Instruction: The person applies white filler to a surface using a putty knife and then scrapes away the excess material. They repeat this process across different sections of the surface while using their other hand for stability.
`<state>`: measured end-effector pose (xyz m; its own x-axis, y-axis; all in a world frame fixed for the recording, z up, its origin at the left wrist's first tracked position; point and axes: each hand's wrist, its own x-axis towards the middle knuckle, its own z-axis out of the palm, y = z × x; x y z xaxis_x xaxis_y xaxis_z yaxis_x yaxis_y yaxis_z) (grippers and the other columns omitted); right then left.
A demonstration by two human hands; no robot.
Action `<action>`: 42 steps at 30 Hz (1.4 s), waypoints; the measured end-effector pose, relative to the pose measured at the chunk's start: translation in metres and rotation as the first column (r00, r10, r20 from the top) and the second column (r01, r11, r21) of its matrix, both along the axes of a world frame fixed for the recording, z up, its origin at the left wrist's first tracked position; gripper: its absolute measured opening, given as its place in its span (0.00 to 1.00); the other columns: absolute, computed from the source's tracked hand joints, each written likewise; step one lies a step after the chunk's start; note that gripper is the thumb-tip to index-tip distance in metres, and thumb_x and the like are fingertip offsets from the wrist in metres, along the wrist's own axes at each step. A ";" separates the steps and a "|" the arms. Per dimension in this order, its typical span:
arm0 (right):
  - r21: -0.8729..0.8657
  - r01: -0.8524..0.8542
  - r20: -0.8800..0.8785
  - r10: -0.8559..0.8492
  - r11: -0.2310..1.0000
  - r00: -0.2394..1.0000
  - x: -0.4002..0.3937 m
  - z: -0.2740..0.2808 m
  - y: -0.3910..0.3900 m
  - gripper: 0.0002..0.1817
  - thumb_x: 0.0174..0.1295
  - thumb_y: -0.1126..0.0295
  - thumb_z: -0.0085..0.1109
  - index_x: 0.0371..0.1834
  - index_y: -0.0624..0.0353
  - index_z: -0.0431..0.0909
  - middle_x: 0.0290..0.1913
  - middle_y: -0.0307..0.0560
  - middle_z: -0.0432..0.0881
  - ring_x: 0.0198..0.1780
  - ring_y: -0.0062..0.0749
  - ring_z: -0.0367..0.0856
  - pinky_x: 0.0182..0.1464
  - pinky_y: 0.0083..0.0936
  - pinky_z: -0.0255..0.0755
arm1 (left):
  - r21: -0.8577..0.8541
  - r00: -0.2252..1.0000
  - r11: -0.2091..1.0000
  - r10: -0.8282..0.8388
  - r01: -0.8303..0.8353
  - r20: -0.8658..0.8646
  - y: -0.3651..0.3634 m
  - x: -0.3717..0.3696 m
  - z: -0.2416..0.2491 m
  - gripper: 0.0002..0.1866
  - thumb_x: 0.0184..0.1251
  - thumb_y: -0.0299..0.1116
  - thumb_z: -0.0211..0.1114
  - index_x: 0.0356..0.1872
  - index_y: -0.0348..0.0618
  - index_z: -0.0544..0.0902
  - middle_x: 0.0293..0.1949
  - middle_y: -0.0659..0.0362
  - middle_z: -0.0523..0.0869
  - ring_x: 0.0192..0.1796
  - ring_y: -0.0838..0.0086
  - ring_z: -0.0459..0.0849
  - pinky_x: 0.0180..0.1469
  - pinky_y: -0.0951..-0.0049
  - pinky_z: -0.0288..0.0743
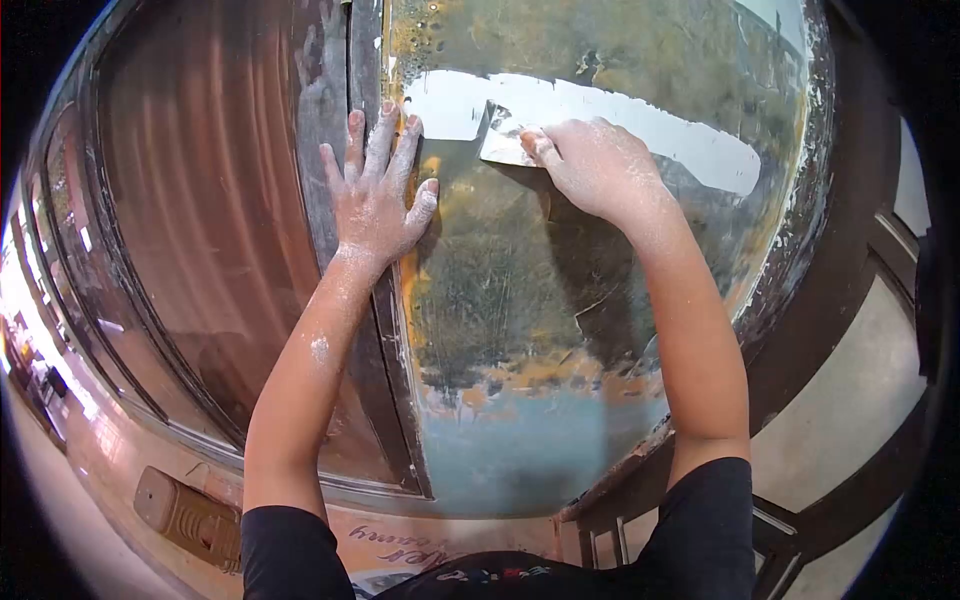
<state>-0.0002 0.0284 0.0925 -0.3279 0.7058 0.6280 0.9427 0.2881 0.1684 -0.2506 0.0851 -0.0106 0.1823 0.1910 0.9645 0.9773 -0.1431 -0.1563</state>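
My right hand (600, 165) grips a putty knife (505, 140), its wide metal blade against the wall. The blade sits at the lower edge of a white band of filler (600, 105) that runs across the worn, patchy wall panel (490, 260). White powder coats both hands. My left hand (378, 190) lies flat with fingers spread, over the dark frame strip and the panel's left edge. Its fingertips are close to the left end of the white band. The putty knife's handle is hidden in my right hand.
On the left stands a dark-framed glass pane with a brown curtain (200, 200) behind it. A brown plastic object (190, 515) lies on the floor at lower left. Dark wooden framing with pale panels (840, 380) borders the right side. Pale blue paint (520, 440) covers the lower wall.
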 end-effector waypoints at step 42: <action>0.059 -0.833 -0.997 0.069 0.550 -0.026 0.077 -0.216 0.000 0.21 0.81 0.55 0.49 0.65 0.59 0.70 0.36 0.38 0.76 0.31 0.21 0.78 0.26 0.20 0.73 | -0.060 0.994 0.992 0.106 -0.107 -0.017 -0.003 0.057 -0.018 0.40 0.71 0.47 0.58 0.80 0.40 0.61 0.85 0.51 0.49 0.86 0.51 0.38 0.78 0.28 0.32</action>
